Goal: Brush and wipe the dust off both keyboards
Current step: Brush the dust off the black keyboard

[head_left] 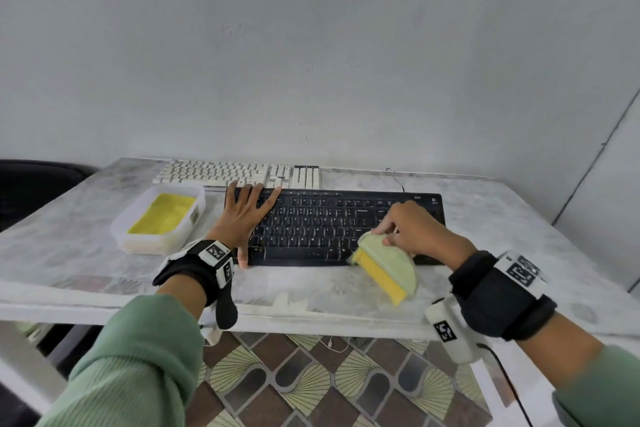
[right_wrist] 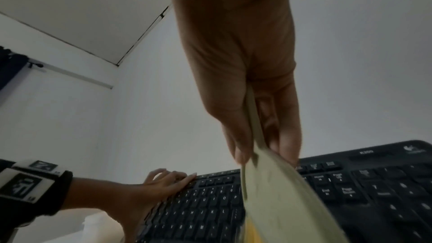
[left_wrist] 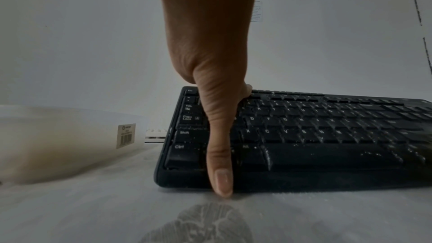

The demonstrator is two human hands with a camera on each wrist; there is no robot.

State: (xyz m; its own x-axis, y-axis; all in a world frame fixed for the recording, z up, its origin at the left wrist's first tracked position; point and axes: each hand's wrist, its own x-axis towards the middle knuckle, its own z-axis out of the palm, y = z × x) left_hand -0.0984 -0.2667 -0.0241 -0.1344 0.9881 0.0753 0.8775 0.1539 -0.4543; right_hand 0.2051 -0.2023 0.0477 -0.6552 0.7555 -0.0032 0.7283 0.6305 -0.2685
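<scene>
Here my right hand pinches the brush by its pale, stiff back at the black keyboard's near right edge, yellow bristles tilted off the keys. It looks light; the bristles should flex. My left hand lies flat on the keyboard's left end, fingers spread. Beyond it lies the white keyboard; left, a tub. The surface is pale, against a grey wall.
</scene>
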